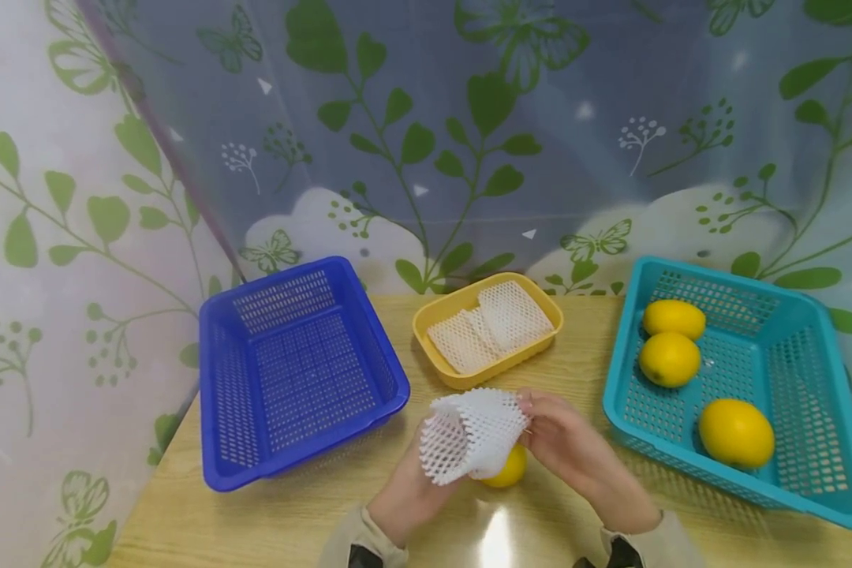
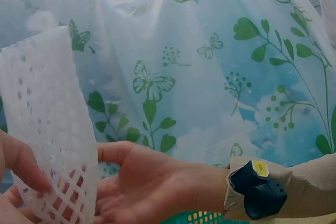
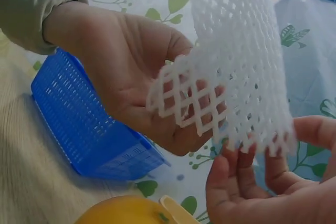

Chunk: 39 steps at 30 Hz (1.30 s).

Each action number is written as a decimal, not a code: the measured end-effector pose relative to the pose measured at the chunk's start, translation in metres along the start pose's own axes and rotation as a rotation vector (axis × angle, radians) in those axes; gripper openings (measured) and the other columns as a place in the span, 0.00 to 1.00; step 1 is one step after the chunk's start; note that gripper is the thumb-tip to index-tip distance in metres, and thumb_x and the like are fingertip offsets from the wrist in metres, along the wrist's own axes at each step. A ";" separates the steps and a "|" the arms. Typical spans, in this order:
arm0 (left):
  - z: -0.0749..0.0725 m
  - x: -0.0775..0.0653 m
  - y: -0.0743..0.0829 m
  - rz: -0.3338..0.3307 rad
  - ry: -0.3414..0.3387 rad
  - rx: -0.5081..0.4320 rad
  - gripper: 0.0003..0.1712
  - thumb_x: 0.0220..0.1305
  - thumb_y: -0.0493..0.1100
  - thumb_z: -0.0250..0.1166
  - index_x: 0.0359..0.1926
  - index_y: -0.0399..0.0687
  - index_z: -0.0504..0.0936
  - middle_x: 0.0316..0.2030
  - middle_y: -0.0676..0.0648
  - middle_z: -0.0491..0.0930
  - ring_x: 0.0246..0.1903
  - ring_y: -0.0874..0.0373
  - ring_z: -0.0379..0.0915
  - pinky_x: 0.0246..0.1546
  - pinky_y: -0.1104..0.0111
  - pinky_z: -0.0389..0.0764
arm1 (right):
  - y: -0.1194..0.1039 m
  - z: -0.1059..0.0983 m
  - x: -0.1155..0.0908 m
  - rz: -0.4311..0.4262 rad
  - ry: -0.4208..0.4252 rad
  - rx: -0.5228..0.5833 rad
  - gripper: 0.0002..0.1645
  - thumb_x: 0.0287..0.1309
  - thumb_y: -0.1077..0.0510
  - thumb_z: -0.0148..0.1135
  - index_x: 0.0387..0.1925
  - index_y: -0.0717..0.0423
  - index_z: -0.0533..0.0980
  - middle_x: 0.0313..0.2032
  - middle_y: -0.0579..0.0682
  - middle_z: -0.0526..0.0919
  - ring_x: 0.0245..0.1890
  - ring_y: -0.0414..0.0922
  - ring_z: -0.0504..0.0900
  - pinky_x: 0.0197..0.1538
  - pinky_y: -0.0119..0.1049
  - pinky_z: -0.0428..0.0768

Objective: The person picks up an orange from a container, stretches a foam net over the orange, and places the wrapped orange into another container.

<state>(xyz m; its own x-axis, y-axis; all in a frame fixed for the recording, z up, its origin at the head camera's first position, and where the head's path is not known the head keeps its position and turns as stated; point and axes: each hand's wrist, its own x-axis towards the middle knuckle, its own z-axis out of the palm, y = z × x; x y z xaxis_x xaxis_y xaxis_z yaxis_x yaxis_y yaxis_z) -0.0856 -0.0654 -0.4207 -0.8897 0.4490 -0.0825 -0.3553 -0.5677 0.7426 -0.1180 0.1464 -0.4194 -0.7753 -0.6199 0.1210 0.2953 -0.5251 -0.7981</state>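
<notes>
A white foam fruit net (image 1: 479,434) is held up between both hands, its meshed mouth spread toward the left. My left hand (image 1: 419,485) grips it from the left and below; in the right wrist view the left fingers (image 3: 168,124) show partly through the mesh. On the other side my right hand (image 1: 568,450) pinches the net's edge between thumb and fingers. Beneath the net, a lemon (image 1: 509,467) sits on the table, partly covered from the head view. The lemon's top (image 3: 126,212) also shows low in the right wrist view.
A blue basket (image 1: 390,386), with nothing in it, stands at left. Behind the hands, a yellow tray (image 1: 433,364) holds folded foam nets (image 1: 514,315). The teal basket (image 1: 618,418) at right contains three lemons (image 1: 736,434). A patterned curtain (image 1: 426,158) hangs behind the table.
</notes>
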 end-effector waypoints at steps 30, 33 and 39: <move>-0.049 0.022 -0.041 0.041 0.238 -0.097 0.05 0.73 0.38 0.51 0.44 0.53 0.69 0.38 0.51 0.70 0.31 0.62 0.70 0.35 0.75 0.74 | 0.029 -0.020 -0.010 0.155 0.504 -0.061 0.12 0.75 0.56 0.41 0.39 0.48 0.72 0.35 0.42 0.76 0.35 0.36 0.76 0.42 0.28 0.76; -0.053 0.025 -0.046 0.045 0.260 -0.044 0.05 0.72 0.38 0.53 0.42 0.54 0.71 0.39 0.50 0.70 0.36 0.61 0.71 0.39 0.72 0.74 | 0.033 -0.025 -0.010 0.155 0.532 -0.085 0.11 0.74 0.56 0.42 0.37 0.49 0.72 0.34 0.42 0.76 0.35 0.36 0.76 0.42 0.28 0.76; -0.062 0.032 -0.057 0.061 0.301 0.028 0.05 0.71 0.36 0.55 0.43 0.51 0.72 0.42 0.48 0.72 0.42 0.58 0.72 0.43 0.68 0.75 | 0.045 -0.035 -0.010 0.169 0.572 -0.084 0.12 0.73 0.59 0.42 0.36 0.51 0.72 0.32 0.43 0.76 0.33 0.37 0.75 0.41 0.28 0.77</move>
<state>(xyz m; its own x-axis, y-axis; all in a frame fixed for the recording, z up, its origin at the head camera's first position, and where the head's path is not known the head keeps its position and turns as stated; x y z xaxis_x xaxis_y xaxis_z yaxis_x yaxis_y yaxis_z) -0.1115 -0.0620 -0.5068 -0.9557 0.1878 -0.2268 -0.2940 -0.5661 0.7701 -0.1167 0.1500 -0.4771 -0.9056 -0.2664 -0.3300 0.4138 -0.3846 -0.8251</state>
